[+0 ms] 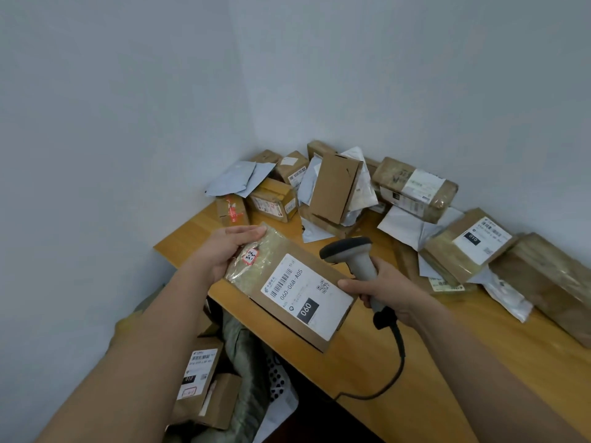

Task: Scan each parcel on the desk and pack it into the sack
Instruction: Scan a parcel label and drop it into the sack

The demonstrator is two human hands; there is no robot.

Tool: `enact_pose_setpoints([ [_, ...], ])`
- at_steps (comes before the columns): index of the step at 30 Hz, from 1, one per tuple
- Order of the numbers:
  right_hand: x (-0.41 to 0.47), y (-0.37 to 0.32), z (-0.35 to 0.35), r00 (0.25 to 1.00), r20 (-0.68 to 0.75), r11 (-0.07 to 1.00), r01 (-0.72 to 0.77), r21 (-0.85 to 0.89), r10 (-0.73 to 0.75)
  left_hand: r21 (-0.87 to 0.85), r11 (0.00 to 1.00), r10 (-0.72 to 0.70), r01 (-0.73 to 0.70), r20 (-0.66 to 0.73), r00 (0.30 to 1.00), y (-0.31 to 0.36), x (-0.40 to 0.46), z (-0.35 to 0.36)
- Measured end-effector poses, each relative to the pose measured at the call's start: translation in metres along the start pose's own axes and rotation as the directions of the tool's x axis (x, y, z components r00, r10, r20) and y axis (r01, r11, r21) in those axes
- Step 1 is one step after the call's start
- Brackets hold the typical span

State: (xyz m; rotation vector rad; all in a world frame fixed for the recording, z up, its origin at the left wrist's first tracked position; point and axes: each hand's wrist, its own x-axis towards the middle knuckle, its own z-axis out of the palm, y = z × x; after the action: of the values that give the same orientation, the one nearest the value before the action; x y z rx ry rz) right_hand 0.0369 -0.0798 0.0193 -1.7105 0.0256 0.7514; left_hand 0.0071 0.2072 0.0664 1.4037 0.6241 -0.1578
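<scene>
Parcel held up beside the barcode scanner at frame centre.

The left hand [225,251] grips the far end of a cardboard parcel [289,290], fingers curled over its taped edge, label facing up above the wooden desk [399,372]. The right hand [388,290] wraps the handle of the grey barcode scanner [355,255], thumb touching the parcel's right edge. More parcels [345,190] pile toward upper right; the sack [246,356] sits lower left, holding boxes.

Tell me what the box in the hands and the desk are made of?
The box looks like brown cardboard, matte, with shiny clear tape crinkling at one end and a white paper label. The desk looks like wood or wood-look board: orange-brown, smooth, faint grain lines. Which one, I cannot tell.
</scene>
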Motion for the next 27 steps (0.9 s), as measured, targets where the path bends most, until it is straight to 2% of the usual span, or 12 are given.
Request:
enact_pose_setpoints([
  [2, 0.002, -0.001, 0.001, 0.998, -0.059, 0.998, 0.023, 0.052, -0.02, 0.003, 0.999, 0.032, -0.032, -0.148, 0.989, -0.001, 0.007, 0.006],
  [4, 0.006, 0.0, 0.002, 0.988, -0.154, 0.99, 0.036, 0.139, -0.014, 0.036, 0.998, 0.067, -0.058, -0.347, 0.935, -0.006, 0.014, 0.011],
  [6, 0.014, 0.002, 0.004, 0.967, -0.253, 0.976, 0.036, 0.215, 0.02, 0.03, 0.999, 0.033, -0.022, -0.428, 0.903, -0.018, 0.014, 0.019],
  [8, 0.022, 0.005, 0.005, 0.944, -0.323, 0.949, 0.036, 0.314, 0.071, 0.026, 0.997, -0.054, 0.068, -0.368, 0.928, -0.039, 0.009, 0.033],
  [9, 0.026, 0.007, 0.005, 0.934, -0.343, 0.927, 0.036, 0.373, 0.102, -0.002, 0.993, -0.115, 0.12, -0.284, 0.952, -0.05, 0.005, 0.041],
  [11, 0.032, 0.009, 0.006, 0.922, -0.359, 0.885, 0.04, 0.465, 0.147, -0.066, 0.967, -0.248, 0.246, -0.024, 0.969, -0.07, -0.002, 0.055],
  [12, 0.034, 0.009, 0.007, 0.918, -0.363, 0.873, 0.041, 0.485, 0.158, -0.087, 0.954, -0.281, 0.288, 0.089, 0.956, -0.077, -0.004, 0.062],
  [14, 0.038, 0.008, 0.008, 0.915, -0.369, 0.869, 0.041, 0.493, 0.166, -0.175, 0.941, -0.257, 0.29, 0.187, 0.948, -0.087, -0.003, 0.071],
  [16, 0.039, 0.005, 0.009, 0.92, -0.358, 0.877, 0.037, 0.48, 0.157, -0.301, 0.918, -0.21, 0.26, 0.187, 0.96, -0.092, 0.001, 0.074],
  [18, 0.039, 0.003, 0.009, 0.934, -0.333, 0.894, 0.04, 0.447, 0.125, -0.357, 0.905, -0.185, 0.232, 0.16, 0.97, -0.092, 0.004, 0.071],
  [23, 0.031, -0.013, 0.013, 0.949, -0.313, 0.954, 0.047, 0.297, 0.051, -0.327, 0.929, -0.17, 0.172, 0.032, 0.985, -0.09, 0.013, 0.051],
  [27, 0.01, -0.046, 0.017, 0.978, -0.205, 0.969, 0.012, 0.246, 0.04, -0.315, 0.935, -0.2, 0.16, -0.096, 0.975, -0.094, 0.021, 0.038],
])
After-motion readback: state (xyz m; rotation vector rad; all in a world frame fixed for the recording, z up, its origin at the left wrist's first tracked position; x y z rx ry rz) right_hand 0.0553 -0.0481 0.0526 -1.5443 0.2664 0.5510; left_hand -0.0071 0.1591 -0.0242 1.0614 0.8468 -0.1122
